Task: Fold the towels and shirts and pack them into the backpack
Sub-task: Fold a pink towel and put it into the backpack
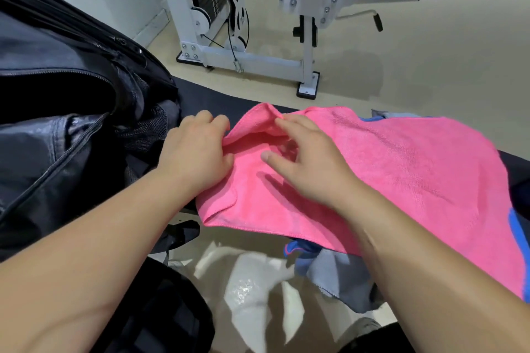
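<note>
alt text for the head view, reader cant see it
A person's left hand grips the bunched edge of a bright pink fabric towel lying on a dark padded bench, while the right hand rests on it, fingers spread. An open black backpack sits at left; a white weight machine stands behind.

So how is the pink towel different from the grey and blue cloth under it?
The pink towel is bright pink; the grey cloth is dull grey with blue trim. The pink towel lies spread on top, while the grey cloth sits underneath, mostly hidden and crumpled. The left hand grips the pink towel and the right hand rests on it; neither touches the grey cloth. Both are soft fabric.
</note>
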Motion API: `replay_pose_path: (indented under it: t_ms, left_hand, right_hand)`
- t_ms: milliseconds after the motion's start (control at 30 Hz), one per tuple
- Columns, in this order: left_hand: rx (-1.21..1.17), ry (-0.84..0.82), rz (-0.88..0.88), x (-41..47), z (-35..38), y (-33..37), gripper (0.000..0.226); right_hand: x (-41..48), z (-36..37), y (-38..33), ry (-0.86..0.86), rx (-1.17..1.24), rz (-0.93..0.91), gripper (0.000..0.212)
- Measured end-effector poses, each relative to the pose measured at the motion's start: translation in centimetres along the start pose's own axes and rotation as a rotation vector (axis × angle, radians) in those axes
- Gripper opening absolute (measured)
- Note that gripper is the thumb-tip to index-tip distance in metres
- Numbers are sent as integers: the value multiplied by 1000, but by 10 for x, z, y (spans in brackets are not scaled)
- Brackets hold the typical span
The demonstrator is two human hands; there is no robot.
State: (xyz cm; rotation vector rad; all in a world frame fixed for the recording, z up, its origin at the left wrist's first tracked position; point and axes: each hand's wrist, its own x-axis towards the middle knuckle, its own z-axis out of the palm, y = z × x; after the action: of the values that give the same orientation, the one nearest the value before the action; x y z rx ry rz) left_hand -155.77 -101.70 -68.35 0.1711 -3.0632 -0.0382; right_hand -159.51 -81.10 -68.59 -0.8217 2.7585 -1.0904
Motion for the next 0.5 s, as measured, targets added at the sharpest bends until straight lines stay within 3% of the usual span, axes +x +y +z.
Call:
replay_pose_path:
  t_ms: [67, 167, 300, 333, 433, 500]
  left_hand:
    - [-20, -1, -22, -1, 2, 1, 27]
    - [-45, 22, 5, -6, 4, 3, 8]
    - [-168, -12, 132, -10, -1, 6, 17]
    - [-235, -14, 185, -12, -2, 6, 14]
    - [-369, -15, 317, -18, -4, 10, 37]
    - [-377, -12, 377, -19, -2, 14, 33]
  right_hand:
    - [12, -2, -6, 71, 250, 164, 58]
    - [36, -1, -14, 198, 319, 241, 33]
    - [66, 2, -22, 281, 342, 365, 43]
    - [69, 3, -26, 249, 349, 399, 43]
    - [74, 15, -29, 140, 291, 437, 47]
    - [72, 21, -26, 122, 151, 432, 38]
